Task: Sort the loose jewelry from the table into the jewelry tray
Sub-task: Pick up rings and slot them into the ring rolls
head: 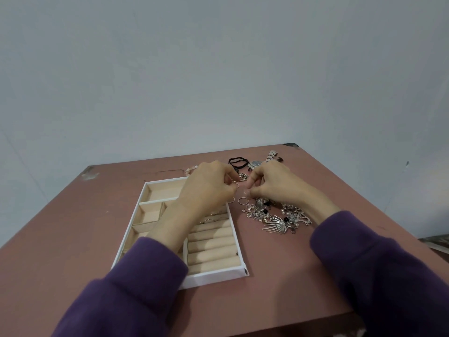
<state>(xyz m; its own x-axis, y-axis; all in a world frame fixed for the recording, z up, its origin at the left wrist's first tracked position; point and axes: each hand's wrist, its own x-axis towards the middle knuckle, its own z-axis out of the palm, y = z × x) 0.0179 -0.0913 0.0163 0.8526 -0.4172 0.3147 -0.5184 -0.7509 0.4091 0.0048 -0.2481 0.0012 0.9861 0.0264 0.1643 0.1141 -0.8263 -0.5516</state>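
A white jewelry tray [239, 251] with beige lining lies on the pink table, with open compartments on its left and ring rolls on its right. A few rings sit in the upper rolls. My left hand [209, 188] reaches over the tray's far right corner and pinches a thin ring [234, 183]. My right hand [272, 186] hovers just right of it, its fingertips pinching a small pale ring [246, 192]. Two loose rings [242, 201] lie on the table below the fingertips. A tangled heap of silver jewelry [277, 216] lies under my right wrist.
At the table's far edge lie a black cord bracelet [237, 162], a silver wristwatch [263, 160] and a pale bead piece [192, 169]. The pink table [279, 276] ends close behind these items and at the near right. A plain wall stands behind.
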